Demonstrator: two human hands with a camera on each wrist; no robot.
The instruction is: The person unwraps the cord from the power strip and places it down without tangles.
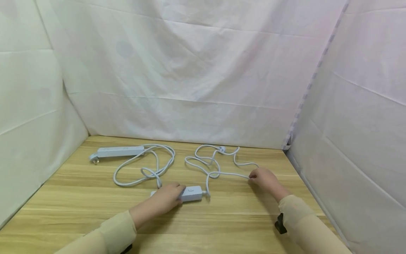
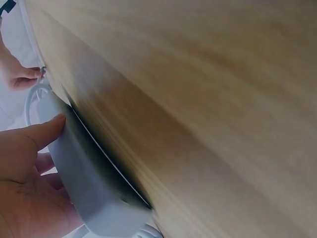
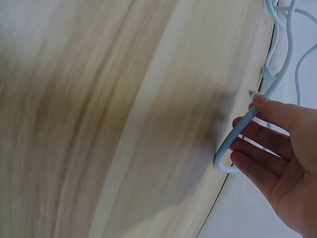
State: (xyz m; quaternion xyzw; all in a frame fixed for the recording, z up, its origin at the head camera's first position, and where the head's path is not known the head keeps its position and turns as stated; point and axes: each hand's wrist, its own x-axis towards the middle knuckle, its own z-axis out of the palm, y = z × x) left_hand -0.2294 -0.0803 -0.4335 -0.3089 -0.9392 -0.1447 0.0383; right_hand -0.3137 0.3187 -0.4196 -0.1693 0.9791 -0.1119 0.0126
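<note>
In the head view my left hand (image 1: 166,198) lies over a white power strip (image 1: 192,193) near the middle of the table and grips it. The left wrist view has the thumb along one long side of the strip (image 2: 84,171), with the fingers at the other side. Farther right, my right hand (image 1: 265,180) holds the strip's white cord (image 1: 233,174). Thumb and index finger pinch the cord (image 3: 233,139) in the right wrist view, where it bends past the other fingers. The cord's middle stretch lies in loose, crossing loops.
A second white power strip (image 1: 120,151) lies at the back left, its plug (image 1: 94,158) by its left end. Its looped cord (image 1: 127,183) reaches toward my left hand. Another plug (image 1: 222,149) lies at the back. White cloth walls (image 1: 196,70) enclose the wooden table (image 1: 79,197).
</note>
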